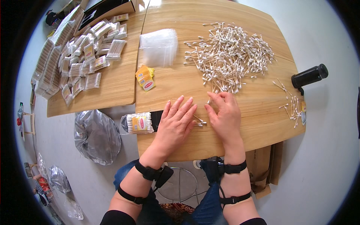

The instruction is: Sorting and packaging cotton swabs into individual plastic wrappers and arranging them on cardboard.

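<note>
My left hand (176, 122) lies flat near the table's front edge, fingers stretched, over a few cotton swabs (200, 123) whose tips stick out at its right. A black strip (157, 119) runs from under it to a clear bag packed with cotton swabs and a yellow-and-white card (140, 123), which overhangs the table's left edge. My right hand (226, 112) is at the near edge of a large loose heap of cotton swabs (232, 56). Its thumb and forefinger are apart, with a swab tip showing between them. I see no swab gripped there.
Flat clear bags (158, 48) and yellow cards (145, 78) lie left of the heap. Many filled swab packets (88, 56) cover the left table. A black cylinder (309, 76) projects at the right edge, near scattered swabs (295, 110). A grey plastic bag (96, 137) stands below the left table.
</note>
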`<act>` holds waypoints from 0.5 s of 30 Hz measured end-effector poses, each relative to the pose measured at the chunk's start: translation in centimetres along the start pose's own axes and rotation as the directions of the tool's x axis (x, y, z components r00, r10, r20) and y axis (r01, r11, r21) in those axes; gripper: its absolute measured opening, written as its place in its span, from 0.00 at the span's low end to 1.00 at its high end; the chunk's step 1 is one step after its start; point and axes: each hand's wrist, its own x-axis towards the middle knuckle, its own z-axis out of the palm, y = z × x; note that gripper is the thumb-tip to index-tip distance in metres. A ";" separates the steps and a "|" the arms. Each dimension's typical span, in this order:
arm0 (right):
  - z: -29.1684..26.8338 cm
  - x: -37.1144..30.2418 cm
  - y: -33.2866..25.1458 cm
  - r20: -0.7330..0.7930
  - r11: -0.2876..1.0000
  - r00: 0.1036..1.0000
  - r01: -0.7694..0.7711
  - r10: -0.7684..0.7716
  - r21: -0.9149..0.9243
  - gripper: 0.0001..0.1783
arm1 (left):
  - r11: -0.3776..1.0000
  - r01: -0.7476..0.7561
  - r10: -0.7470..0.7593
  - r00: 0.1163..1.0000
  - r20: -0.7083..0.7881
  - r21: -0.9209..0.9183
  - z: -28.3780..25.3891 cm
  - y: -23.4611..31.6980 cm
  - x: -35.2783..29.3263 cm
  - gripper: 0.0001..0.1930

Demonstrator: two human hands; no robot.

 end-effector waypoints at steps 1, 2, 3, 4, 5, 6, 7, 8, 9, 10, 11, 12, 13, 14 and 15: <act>0.1 0.1 -0.1 0.024 0.996 0.997 0.072 -0.071 -0.054 0.11 | 1.000 -0.001 0.000 0.998 0.065 0.005 0.1 -0.1 -0.1 0.23; 0.3 0.0 -0.1 0.025 0.996 0.997 0.072 -0.071 -0.051 0.11 | 0.999 -0.020 0.020 1.000 0.001 0.025 0.0 0.0 -0.1 0.21; 0.6 -0.1 0.0 0.015 0.994 0.995 0.096 -0.095 -0.056 0.10 | 0.999 -0.018 0.018 1.000 0.001 0.028 -0.3 0.0 0.0 0.21; 0.7 -0.1 0.2 0.005 0.991 0.993 0.119 -0.119 -0.066 0.10 | 1.000 0.004 -0.004 1.000 -0.009 -0.008 -0.7 0.2 0.2 0.17; 0.7 -0.1 0.4 0.005 0.991 0.993 0.119 -0.119 -0.068 0.10 | 0.999 0.025 -0.026 0.999 -0.019 -0.043 -0.9 0.3 0.4 0.15; 0.6 -0.2 0.6 0.032 0.993 0.996 0.090 -0.088 -0.070 0.09 | 0.999 0.025 -0.026 0.999 -0.020 -0.045 -1.0 0.4 0.4 0.15; 0.6 -0.2 0.8 0.060 0.996 0.997 0.062 -0.058 -0.069 0.08 | 0.999 0.014 -0.017 0.998 -0.063 -0.053 -1.1 0.4 0.3 0.11; 0.7 -0.2 0.8 0.060 0.996 0.996 0.062 -0.058 -0.069 0.08 | 0.998 0.003 -0.010 0.994 -0.107 -0.061 -1.1 0.4 0.3 0.08; 0.9 -0.2 0.9 0.040 0.998 0.998 0.040 -0.038 -0.044 0.08 | 0.998 0.004 -0.010 0.994 -0.108 -0.061 -1.1 0.3 0.3 0.08; 1.0 -0.3 1.0 0.021 1.000 1.000 0.019 -0.018 -0.016 0.07 | 0.998 -0.005 -0.004 0.992 -0.125 -0.069 -1.2 0.3 0.2 0.07; 1.0 -0.3 1.0 0.022 1.000 1.000 0.019 -0.019 -0.015 0.07 | 0.997 -0.013 0.002 0.990 -0.142 -0.076 -1.2 0.2 0.2 0.05; 0.9 -0.4 1.0 0.034 0.999 0.999 0.026 -0.027 0.025 0.07 | 0.997 -0.012 0.001 0.990 -0.142 -0.076 -1.2 0.2 0.2 0.05; 0.9 -0.4 1.1 0.047 0.997 0.998 0.032 -0.035 0.067 0.07 | 0.996 -0.009 -0.003 0.989 -0.148 -0.087 -1.3 0.1 0.2 0.05; 0.8 -0.4 1.0 0.049 0.997 0.998 0.033 -0.036 0.070 0.07 | 0.995 -0.008 -0.007 0.988 -0.154 -0.097 -1.3 0.0 0.1 0.04; 0.6 -0.4 1.0 0.083 0.991 0.994 0.058 -0.068 0.122 0.06 | 0.995 -0.005 -0.010 0.988 -0.153 -0.095 -1.4 0.0 0.0 0.04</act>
